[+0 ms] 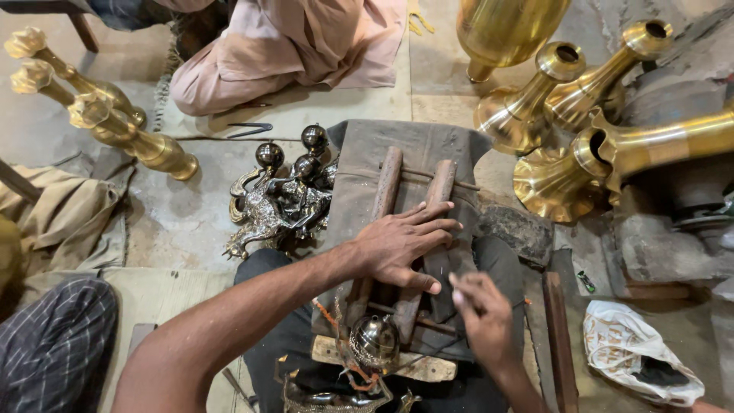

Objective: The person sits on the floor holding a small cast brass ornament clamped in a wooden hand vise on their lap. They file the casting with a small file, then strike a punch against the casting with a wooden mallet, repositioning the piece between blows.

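Note:
My left hand [404, 243] lies flat, fingers spread, across two wooden bars [386, 187] that rest on a grey cloth [359, 164]. My right hand [482, 313] hovers just right of it with its fingers pinched on something thin; what it is I cannot make out. Below the hands a dark shiny metal piece with a round knob [373, 340] rests on a small wooden block [417, 369] near my lap.
A heap of dark ornate metal pieces with ball tops [287, 191] lies left of the cloth. Brass vase-like parts [581, 130] crowd the upper right and brass stems [115, 126] the upper left. A seated person [283, 46] is opposite. A white bag [638, 352] lies lower right.

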`<action>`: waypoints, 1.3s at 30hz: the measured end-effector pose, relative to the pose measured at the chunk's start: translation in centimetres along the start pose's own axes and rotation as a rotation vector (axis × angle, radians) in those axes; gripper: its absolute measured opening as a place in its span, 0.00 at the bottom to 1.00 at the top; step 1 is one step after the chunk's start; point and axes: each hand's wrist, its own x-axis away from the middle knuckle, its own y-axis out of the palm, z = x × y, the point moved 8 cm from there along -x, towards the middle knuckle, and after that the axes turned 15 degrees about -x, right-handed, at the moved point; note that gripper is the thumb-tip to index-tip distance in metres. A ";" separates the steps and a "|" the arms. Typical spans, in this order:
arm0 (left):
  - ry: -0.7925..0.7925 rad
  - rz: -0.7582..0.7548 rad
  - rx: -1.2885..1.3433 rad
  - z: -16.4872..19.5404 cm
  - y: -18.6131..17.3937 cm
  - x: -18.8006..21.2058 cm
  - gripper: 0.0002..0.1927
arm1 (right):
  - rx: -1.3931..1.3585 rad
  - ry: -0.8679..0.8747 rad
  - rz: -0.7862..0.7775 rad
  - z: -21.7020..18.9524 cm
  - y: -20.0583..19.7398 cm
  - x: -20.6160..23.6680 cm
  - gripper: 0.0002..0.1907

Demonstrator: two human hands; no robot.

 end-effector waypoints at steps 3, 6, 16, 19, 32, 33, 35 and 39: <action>-0.001 -0.003 -0.018 -0.3 0.3 0.0 0.43 | 0.000 -0.080 -0.012 -0.9 -0.5 2.9 0.16; -0.002 -0.046 -0.028 -0.3 0.9 0.1 0.44 | -0.007 0.133 0.027 1.1 -0.7 3.0 0.14; 0.001 -0.005 -0.009 -0.2 0.6 0.0 0.44 | -0.121 0.099 0.040 0.6 -0.5 3.3 0.13; -0.010 -0.011 -0.023 -0.4 0.8 0.3 0.44 | -0.149 0.108 0.066 1.4 -0.4 4.0 0.13; -0.012 -0.005 -0.036 -0.6 0.6 0.7 0.43 | -0.153 0.140 0.067 2.0 0.0 3.3 0.13; -0.015 -0.022 -0.041 -0.7 0.9 0.7 0.43 | -0.172 0.139 0.074 2.1 0.2 3.0 0.12; -0.013 -0.009 -0.035 -0.8 0.9 0.9 0.44 | -0.143 -0.009 0.033 1.0 0.9 1.3 0.13; -0.003 0.008 -0.044 -0.7 0.7 0.9 0.45 | -0.131 0.016 0.042 0.7 1.0 -0.3 0.12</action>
